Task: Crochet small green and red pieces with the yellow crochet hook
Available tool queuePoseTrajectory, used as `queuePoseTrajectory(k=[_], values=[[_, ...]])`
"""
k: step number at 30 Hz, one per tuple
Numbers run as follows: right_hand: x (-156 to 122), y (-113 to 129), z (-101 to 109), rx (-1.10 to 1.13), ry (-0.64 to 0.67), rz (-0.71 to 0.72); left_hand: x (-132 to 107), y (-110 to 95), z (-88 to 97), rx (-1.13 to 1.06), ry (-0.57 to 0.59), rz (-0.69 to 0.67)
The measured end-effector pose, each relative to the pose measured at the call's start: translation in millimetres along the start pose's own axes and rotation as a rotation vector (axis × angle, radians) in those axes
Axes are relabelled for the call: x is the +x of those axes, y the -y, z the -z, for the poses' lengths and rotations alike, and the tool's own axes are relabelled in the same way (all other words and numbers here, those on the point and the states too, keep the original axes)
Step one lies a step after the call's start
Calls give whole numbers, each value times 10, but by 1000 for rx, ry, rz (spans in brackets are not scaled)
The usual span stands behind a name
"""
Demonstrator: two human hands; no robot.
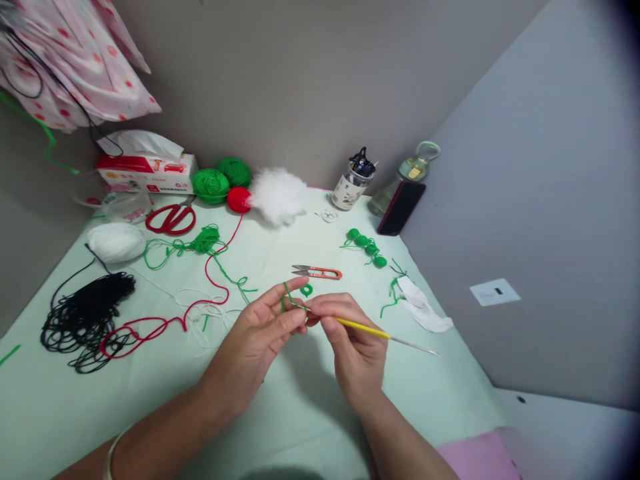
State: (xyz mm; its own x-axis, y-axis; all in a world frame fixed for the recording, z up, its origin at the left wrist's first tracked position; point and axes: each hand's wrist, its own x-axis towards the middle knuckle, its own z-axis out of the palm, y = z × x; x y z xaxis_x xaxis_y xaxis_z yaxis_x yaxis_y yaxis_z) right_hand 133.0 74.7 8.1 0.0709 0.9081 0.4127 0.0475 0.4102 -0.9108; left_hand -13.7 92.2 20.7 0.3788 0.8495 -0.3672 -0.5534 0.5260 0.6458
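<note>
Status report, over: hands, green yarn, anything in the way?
Left hand holding green yarn. Right hand gripping yellow-handled hook, one end at the yarn. Orange snips lie just beyond both hands; nothing visibly blocking.

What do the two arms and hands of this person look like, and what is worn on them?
The left hand and the right hand are ungloved, and no sleeves show. A thin, pale bangle circles the left forearm.
</note>
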Motion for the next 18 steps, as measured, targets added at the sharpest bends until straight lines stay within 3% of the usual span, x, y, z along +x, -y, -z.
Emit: queuePoseTrajectory(k=[9,18], values=[[0,-5,40,57,-54,22,16,-31,46,-71,63,57],[123,43,151,344,-70,-234,12,-71,43,-34,143,144]])
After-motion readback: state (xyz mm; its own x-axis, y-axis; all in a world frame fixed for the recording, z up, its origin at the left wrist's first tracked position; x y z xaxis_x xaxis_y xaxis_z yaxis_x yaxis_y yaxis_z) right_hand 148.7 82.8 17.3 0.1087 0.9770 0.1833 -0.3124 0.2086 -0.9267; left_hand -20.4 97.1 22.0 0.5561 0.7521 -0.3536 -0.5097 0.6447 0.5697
